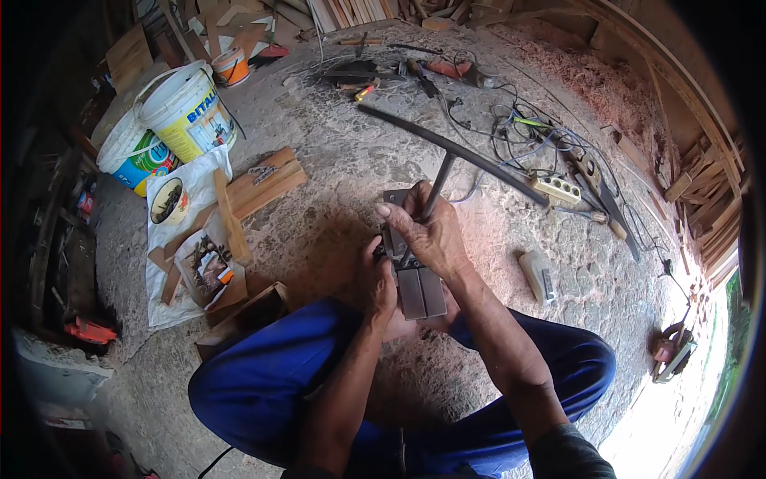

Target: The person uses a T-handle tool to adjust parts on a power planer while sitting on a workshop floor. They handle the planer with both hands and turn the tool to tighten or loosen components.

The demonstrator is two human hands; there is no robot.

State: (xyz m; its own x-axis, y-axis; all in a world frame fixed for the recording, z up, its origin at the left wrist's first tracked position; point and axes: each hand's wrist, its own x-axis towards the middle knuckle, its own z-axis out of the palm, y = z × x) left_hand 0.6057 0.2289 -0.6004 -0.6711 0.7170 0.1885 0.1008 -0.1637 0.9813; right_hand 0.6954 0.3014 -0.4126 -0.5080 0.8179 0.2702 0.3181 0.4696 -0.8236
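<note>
Between my bent knees stands a grey metal block [421, 294], its flat top split by a dark groove; a metal plate with a hole shows beyond it. My left hand [384, 279] is closed against the block's left side, thumb up. My right hand [437, 242] is wrapped round the stem of a dark T-shaped metal bar [440, 182]. That stem slants down toward the block, and its long crosspiece points up and away from me. My palm and fingers hide part of where bar and block meet.
Wooden boards [267, 185], a bowl [169, 199] and a white sheet [163, 297] lie left, below plastic buckets [187, 108]. Right are a power strip [556, 188], tangled cords, a handsaw [614, 209] and a pale block-shaped object [537, 278]. Sawdust [586, 88] is piled far right.
</note>
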